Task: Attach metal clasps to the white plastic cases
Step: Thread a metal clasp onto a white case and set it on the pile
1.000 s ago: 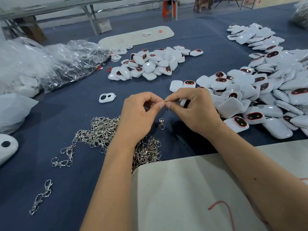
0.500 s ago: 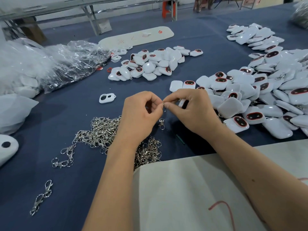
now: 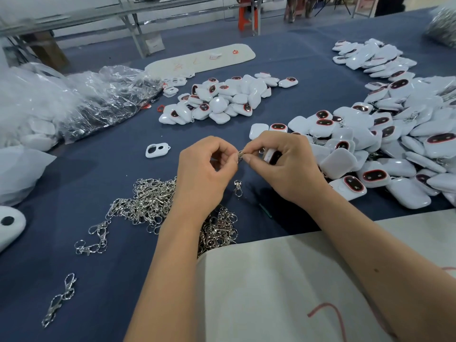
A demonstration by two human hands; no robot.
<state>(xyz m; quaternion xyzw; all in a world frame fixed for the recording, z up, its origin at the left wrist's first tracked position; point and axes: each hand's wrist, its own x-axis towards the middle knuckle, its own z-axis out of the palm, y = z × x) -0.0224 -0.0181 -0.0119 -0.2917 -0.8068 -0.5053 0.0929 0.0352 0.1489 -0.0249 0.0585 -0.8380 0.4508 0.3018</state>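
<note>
A small metal clasp [image 3: 239, 154] is pinched between both hands above the blue table [image 3: 98, 169]: left hand [image 3: 204, 174] fingertips curled on it, white case [image 3: 270, 155] gripped in right hand [image 3: 288, 166].

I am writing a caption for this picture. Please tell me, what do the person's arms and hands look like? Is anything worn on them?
Both forearms are bare up to the picture's edge: no sleeves show. The left hand and the right hand wear no gloves, and no ring, watch or bracelet is visible. The nails look short and unpainted. A small dark mark sits on the right forearm.
</note>
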